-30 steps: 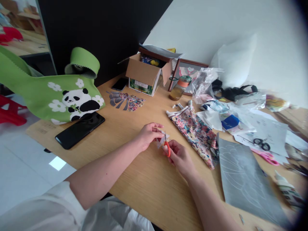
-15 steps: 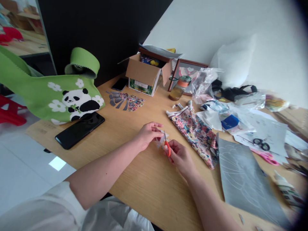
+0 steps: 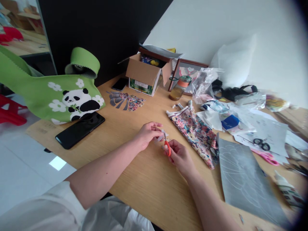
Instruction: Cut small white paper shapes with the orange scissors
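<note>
Between the fingers of my left hand [image 3: 150,134] is a small pale grey-white piece [image 3: 158,138], paper or fabric, I cannot tell which. My right hand [image 3: 181,157] grips small scissors with orange handles [image 3: 167,149]. Their blades point away from me and meet the pale piece by my left fingertips. Little scraps seem to lie just under the hands. To the right spreads a folded floral cloth [image 3: 192,131] with a white-striped edge. Farther back, floral and grey cut pieces [image 3: 127,101] form a fan on the table.
A black phone [image 3: 80,130] lies left beside a green panda bag [image 3: 48,93]. At the back stand an open cardboard box [image 3: 143,72] and a glass bottle [image 3: 177,91]. On the right are a grey sheet [image 3: 245,179], pink-handled scissors [image 3: 267,157] and a glue bottle [image 3: 287,189].
The pale piece has shifted slightly at my left fingertips, and the scissor blades sit a little differently against it. Both arms stay almost where they were.
</note>
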Demonstrator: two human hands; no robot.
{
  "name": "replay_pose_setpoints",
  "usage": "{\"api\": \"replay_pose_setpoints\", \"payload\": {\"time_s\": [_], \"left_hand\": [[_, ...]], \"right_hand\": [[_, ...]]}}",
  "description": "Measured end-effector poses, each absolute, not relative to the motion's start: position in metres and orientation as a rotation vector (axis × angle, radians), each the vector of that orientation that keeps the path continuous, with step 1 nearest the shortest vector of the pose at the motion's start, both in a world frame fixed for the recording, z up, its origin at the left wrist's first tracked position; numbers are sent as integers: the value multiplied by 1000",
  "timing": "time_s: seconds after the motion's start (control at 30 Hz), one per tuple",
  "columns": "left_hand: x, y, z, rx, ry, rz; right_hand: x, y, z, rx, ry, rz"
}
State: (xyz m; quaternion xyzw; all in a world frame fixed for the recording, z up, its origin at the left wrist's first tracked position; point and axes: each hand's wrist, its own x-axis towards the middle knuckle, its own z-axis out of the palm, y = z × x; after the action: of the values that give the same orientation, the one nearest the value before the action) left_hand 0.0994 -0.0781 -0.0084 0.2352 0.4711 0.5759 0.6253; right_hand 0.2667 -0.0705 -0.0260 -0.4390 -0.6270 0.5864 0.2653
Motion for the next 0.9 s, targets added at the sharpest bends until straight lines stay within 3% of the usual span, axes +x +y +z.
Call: {"api": "replay_pose_setpoints", "payload": {"time_s": [0.9], "left_hand": [[100,-79,-14,452,997,1279]], "right_hand": [[268,-73,-19,-1142,-1648,1702]]}}
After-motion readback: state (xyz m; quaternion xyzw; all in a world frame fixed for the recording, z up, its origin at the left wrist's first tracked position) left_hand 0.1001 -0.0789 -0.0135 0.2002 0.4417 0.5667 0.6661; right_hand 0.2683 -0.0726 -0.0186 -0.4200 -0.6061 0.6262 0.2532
